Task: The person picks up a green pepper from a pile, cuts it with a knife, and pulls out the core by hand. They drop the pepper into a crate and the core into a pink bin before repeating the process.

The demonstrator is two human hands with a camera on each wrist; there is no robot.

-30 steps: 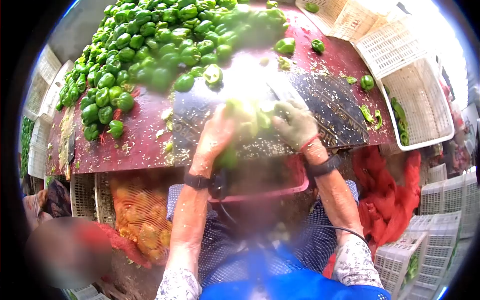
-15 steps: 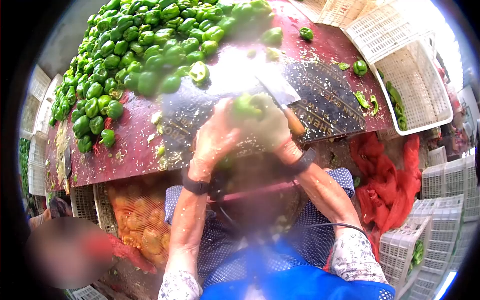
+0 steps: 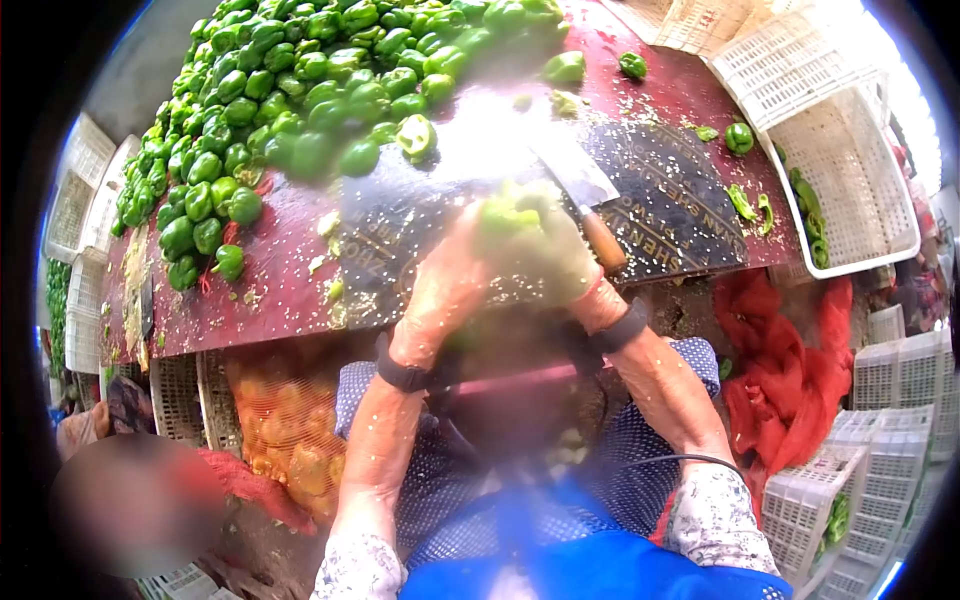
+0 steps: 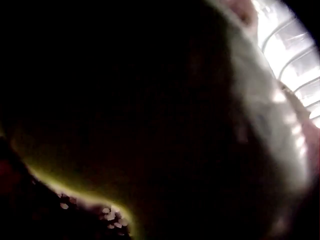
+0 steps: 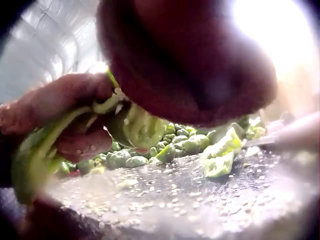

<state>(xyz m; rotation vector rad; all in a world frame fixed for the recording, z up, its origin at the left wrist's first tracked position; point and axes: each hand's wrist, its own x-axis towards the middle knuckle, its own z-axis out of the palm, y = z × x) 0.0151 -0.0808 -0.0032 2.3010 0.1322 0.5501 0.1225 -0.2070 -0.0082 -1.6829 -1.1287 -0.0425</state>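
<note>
Nearest the camera, the person wears a blue apron over dotted dark clothing, with floral sleeves at both arms. Between the knees and the table edge sits a pink basin, its interior blurred.

The left hand is over the near part of a dark printed board; its fingers are curled round an opened green pepper, as the right wrist view also shows. The right hand is close against the same pepper — its fingers are blurred, and I cannot tell how far they are open or whether they grip it. The left wrist view is mostly dark.

Just beside the right hand, a knife with a brown handle lies on the board. Pale seeds are scattered across board and red table. Green strips lie at the board's right end, and a cut pepper half rests near its far left part.

Farther out, a large pile of whole green peppers covers the far left of the table. Single peppers lie apart at the right. Beyond the right edge stands a white crate containing long green pieces — red netting hangs below.
</note>
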